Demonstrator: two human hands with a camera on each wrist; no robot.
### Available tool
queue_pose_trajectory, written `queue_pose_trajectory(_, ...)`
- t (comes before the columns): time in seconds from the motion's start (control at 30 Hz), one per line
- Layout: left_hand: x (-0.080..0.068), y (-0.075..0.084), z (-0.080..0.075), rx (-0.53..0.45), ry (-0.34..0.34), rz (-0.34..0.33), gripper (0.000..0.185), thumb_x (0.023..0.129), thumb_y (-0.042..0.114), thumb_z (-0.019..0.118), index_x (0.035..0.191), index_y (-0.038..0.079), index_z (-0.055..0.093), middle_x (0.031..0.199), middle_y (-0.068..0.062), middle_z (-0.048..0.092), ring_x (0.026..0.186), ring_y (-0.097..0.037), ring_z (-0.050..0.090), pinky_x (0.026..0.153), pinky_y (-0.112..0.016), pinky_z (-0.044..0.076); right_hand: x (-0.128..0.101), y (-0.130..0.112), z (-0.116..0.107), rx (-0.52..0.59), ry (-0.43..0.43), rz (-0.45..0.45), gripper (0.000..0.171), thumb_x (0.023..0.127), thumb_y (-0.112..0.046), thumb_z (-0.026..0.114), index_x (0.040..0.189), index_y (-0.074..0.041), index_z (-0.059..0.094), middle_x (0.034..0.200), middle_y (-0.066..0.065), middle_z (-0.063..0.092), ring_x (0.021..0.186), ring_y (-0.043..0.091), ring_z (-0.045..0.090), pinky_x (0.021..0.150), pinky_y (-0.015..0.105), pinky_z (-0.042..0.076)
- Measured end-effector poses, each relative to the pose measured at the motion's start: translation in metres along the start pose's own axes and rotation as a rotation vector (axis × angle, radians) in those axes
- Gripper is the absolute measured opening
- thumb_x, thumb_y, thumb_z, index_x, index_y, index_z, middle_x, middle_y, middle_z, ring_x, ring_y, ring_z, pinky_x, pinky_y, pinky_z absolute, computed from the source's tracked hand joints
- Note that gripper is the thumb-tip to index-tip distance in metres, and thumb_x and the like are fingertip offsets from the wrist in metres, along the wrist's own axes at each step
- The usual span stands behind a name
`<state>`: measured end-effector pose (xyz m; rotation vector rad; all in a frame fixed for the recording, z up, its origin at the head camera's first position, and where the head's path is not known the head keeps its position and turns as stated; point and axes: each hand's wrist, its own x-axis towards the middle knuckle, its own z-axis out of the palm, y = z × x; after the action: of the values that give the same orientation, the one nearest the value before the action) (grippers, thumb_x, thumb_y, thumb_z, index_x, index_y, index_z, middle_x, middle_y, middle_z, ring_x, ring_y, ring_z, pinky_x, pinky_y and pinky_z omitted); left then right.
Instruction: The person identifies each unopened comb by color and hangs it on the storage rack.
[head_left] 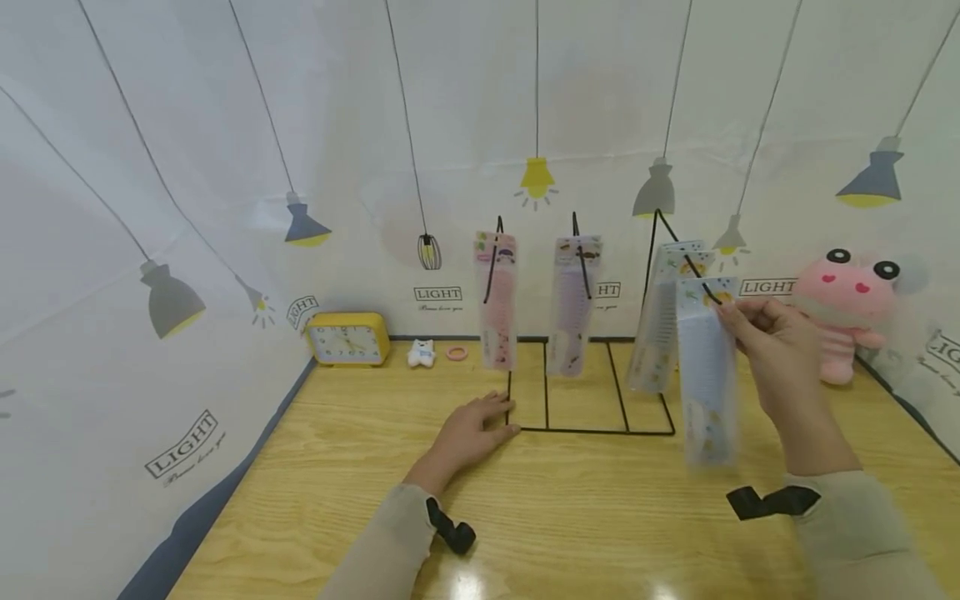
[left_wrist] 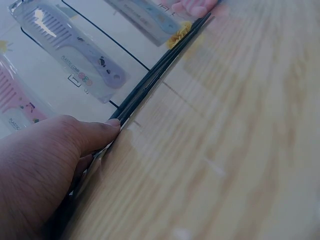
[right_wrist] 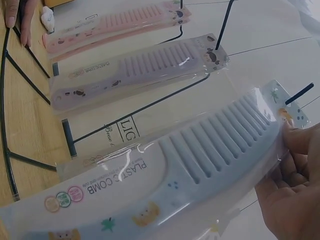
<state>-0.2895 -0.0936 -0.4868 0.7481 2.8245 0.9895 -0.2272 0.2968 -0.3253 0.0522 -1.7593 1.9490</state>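
My right hand pinches the top corner of a packaged blue plastic comb, right by the tip of a black hook. In the right wrist view, the hook's end pokes out at the top of the blue comb's package. Behind it on the same hook hangs another packaged comb, partly covered. My left hand rests at the front left corner of the black wire rack, its fingers extended and the thumb on the front rod. A packaged pink comb and a purple one hang from the other hooks.
A yellow alarm clock, a small white figure and a pink ring stand at the back left. A pink plush toy sits at the back right. A printed cloth surrounds the wooden table.
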Motion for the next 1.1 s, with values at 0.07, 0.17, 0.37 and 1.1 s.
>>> queue_pose_trajectory(0.07,0.000,0.000,0.000,0.002,0.001,0.002,0.058,0.097,0.053,0.060,0.147,0.024,0.054,0.156,0.007,0.042,0.149,-0.018,0.030,0.120,-0.048,0.026,0.005,0.002,0.003,-0.025,0.017,0.012,0.011,0.091,-0.013,0.076,0.093,-0.005,0.069,0.081,-0.006,0.069,0.074,0.005,0.059,0.062,0.011,0.052)
queue_pose_trajectory(0.17,0.000,0.000,0.000,-0.003,0.005,0.007,0.058,0.098,0.052,0.061,0.147,0.023,0.054,0.156,0.007,0.042,0.149,-0.018,0.030,0.120,-0.048,0.026,0.013,0.005,0.008,-0.115,0.054,0.022,0.014,0.091,-0.018,0.076,0.096,-0.007,0.070,0.082,-0.009,0.069,0.074,0.004,0.062,0.063,0.011,0.053)
queue_pose_trajectory(0.37,0.000,0.000,-0.001,0.002,0.003,0.006,0.057,0.098,0.051,0.060,0.148,0.023,0.054,0.156,0.007,0.042,0.149,-0.018,0.030,0.121,-0.048,0.026,0.026,0.013,0.021,-0.055,0.117,0.019,0.013,0.088,-0.014,0.078,0.094,-0.004,0.071,0.082,-0.007,0.072,0.074,0.005,0.068,0.066,0.013,0.056)
queue_pose_trajectory(1.1,-0.001,0.002,-0.001,0.004,0.019,0.005,0.055,0.099,0.051,0.060,0.146,0.023,0.056,0.155,0.006,0.044,0.148,-0.018,0.032,0.120,-0.047,0.027,0.020,0.041,0.027,0.020,0.153,0.017,0.020,0.090,-0.013,0.076,0.107,-0.004,0.070,0.095,-0.003,0.071,0.088,0.007,0.068,0.078,0.013,0.055)
